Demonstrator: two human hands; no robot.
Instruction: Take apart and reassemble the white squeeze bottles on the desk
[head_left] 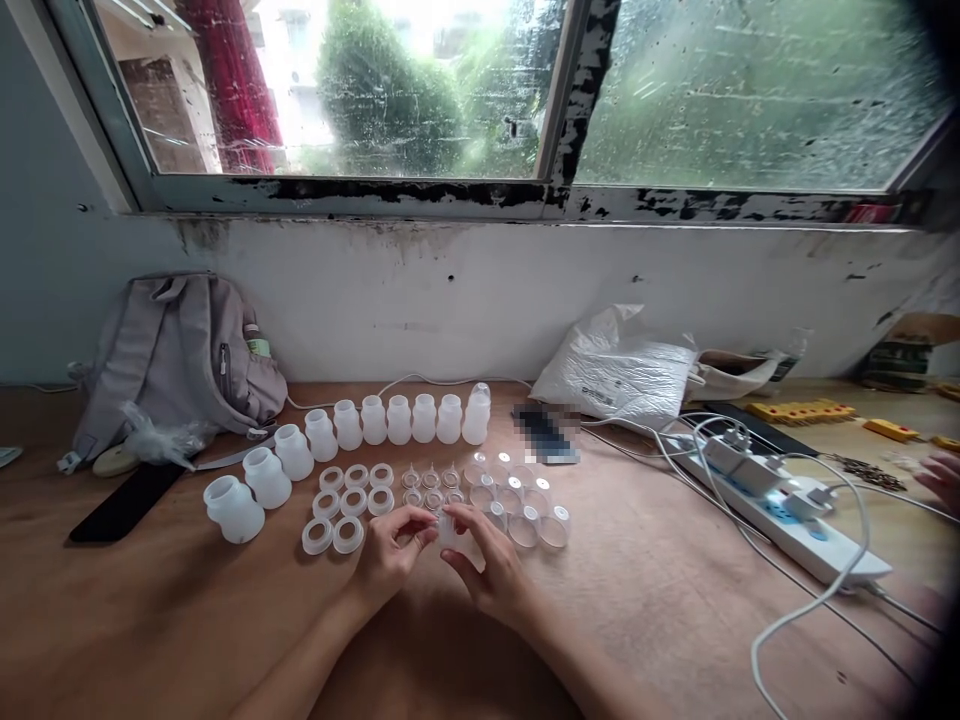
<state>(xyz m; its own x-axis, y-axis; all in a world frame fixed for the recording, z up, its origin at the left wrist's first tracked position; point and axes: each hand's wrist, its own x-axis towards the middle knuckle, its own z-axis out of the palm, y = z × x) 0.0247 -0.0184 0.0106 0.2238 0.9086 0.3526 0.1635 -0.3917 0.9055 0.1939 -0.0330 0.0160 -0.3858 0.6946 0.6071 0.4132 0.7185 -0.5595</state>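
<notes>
My left hand [397, 548] is closed in a pinch at a small translucent plastic piece [447, 532] in front of me. My right hand [489, 562] has its thumb and forefinger around the same piece, whose exact kind I cannot make out. Just beyond my fingers are several silicone bottle teats [431, 480] in rows. Several white screw rings [356, 476] lie left of the teats. To their right stand several clear domed caps [523, 525], partly behind my right hand. A curved line of frosted white bottles [373, 420] runs along the back and left.
A grey backpack [180, 350] and a black flat object [127, 503] are at left. A phone [551, 435], blurred, lies before a silver bag [615, 365]. On the right, a white power strip [787, 510] trails cables. Another person's hand [941, 480] shows at the right edge.
</notes>
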